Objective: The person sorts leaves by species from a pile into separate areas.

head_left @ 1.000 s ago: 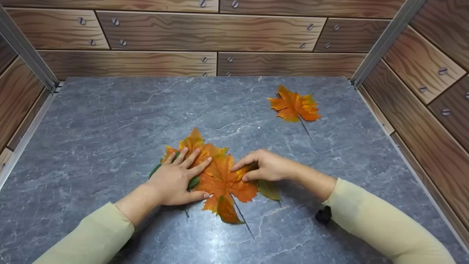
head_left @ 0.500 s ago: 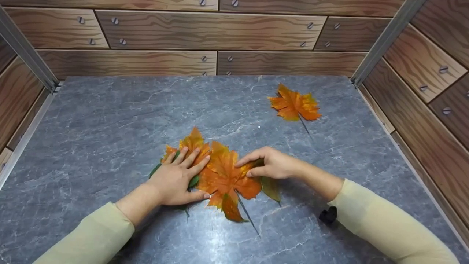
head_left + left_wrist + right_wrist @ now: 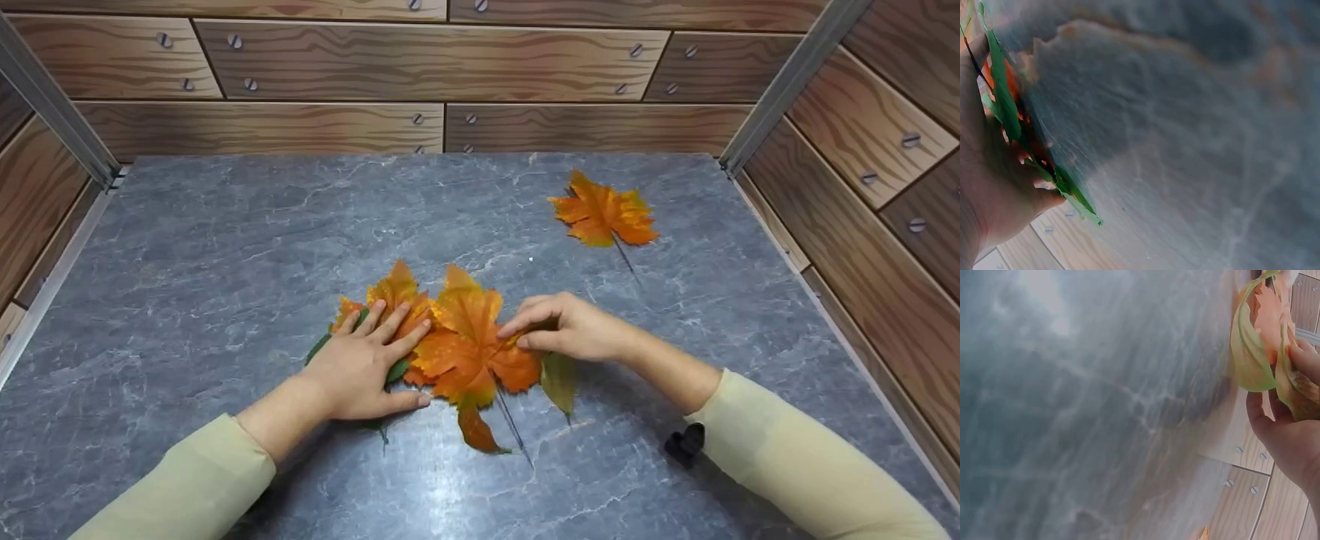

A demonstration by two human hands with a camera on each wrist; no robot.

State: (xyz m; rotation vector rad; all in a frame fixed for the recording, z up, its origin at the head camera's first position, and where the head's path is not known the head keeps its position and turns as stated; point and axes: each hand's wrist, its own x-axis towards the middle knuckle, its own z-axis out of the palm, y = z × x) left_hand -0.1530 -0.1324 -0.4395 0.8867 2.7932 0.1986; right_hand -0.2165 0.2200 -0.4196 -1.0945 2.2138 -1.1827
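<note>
My left hand (image 3: 352,371) lies with fingers spread over an orange-yellow artificial maple leaf (image 3: 397,289) and a dark green leaf (image 3: 319,349), pressing them to the tabletop. In the left wrist view the green leaf (image 3: 1005,90) shows under the palm. My right hand (image 3: 574,326) pinches the right edge of another orange maple leaf (image 3: 469,345), whose thin stem points toward me. An olive-green leaf (image 3: 559,382) hangs below the right fingers; the right wrist view shows this leaf (image 3: 1249,354) beside them. A curled reddish-brown leaf (image 3: 476,430) pokes out under the maple leaf.
A separate orange maple leaf (image 3: 604,214) with a dark stem lies at the back right of the grey marbled table (image 3: 262,225). Wood-patterned panels (image 3: 435,64) enclose the back and sides, with metal posts at the corners.
My right hand has moved right and slightly away from me, drawing the maple leaf along. More of the leaf under my left hand shows. The left hand has stayed in place.
</note>
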